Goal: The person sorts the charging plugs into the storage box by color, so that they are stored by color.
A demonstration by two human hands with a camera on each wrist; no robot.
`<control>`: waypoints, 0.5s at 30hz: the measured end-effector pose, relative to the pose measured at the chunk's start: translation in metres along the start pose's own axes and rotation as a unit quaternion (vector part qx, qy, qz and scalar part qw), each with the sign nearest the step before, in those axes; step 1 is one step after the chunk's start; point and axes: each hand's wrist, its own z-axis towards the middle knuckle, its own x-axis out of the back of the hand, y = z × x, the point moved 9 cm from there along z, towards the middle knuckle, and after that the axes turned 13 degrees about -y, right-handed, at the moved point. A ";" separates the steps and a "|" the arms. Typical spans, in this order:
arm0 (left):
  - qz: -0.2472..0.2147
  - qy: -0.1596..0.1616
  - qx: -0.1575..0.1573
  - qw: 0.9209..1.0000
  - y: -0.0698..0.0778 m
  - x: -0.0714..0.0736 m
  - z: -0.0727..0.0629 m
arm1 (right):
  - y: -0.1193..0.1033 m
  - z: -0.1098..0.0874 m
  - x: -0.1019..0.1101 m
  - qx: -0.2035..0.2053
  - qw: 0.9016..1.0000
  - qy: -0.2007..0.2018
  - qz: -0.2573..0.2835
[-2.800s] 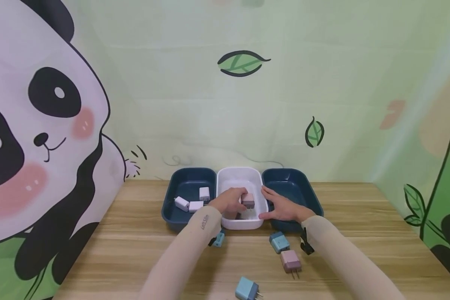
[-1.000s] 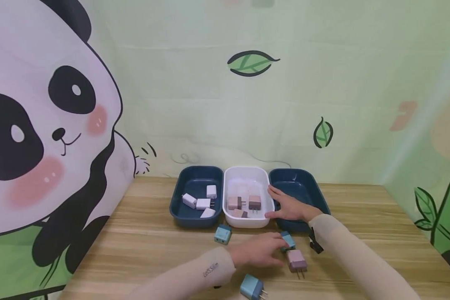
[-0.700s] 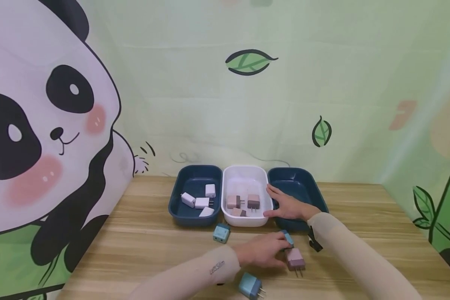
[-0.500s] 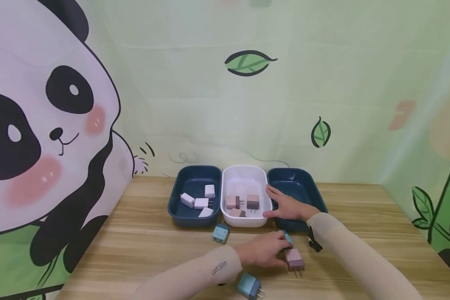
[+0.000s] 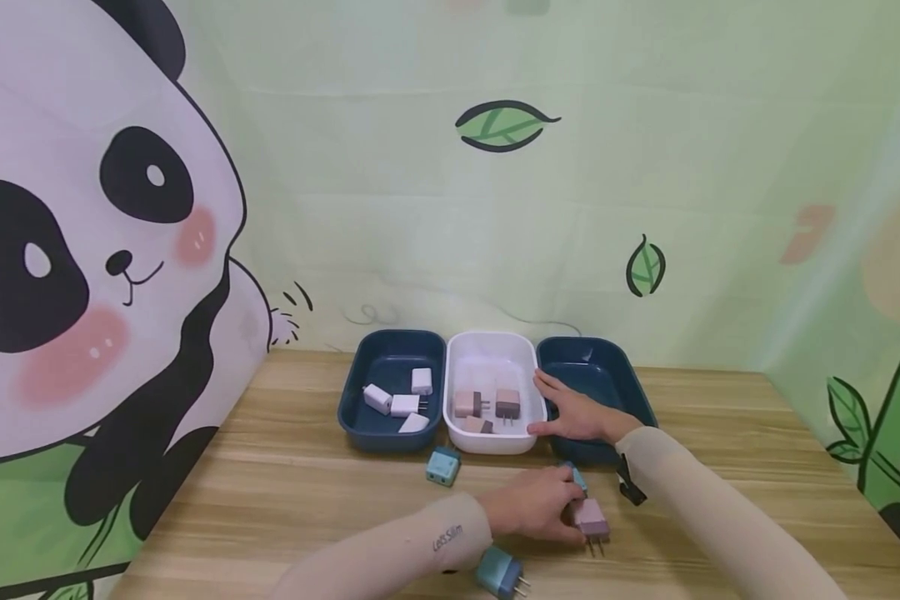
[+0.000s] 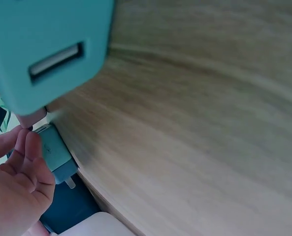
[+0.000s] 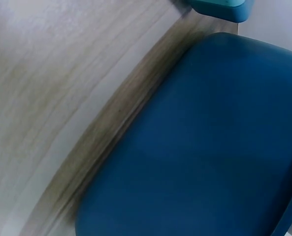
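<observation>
In the head view my left hand has fingers and thumb around the pink charger with two prongs. The left wrist view shows its fingertips pinching the pink charger. Just beyond it, partly hidden by those fingers, is a light-blue charger. My right hand lies with extended fingers on the right rim of the white tray, over the right dark-blue tray. Several pink-and-brown chargers lie in the white tray. The right wrist view holds mostly the blue tray wall.
The left dark-blue tray contains several white chargers. One light-blue charger lies before the trays, another near my left wrist. A panda-print cloth hangs behind the wooden table.
My left hand has left the white tray, where it was among the chargers, come down right to the table, and closed on the pink charger. My right hand stays at the tray rim.
</observation>
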 end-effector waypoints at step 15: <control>0.026 -0.028 0.022 0.999 0.001 -0.006 -0.009 | -0.001 0.000 0.000 0.002 1.000 0.003 0.003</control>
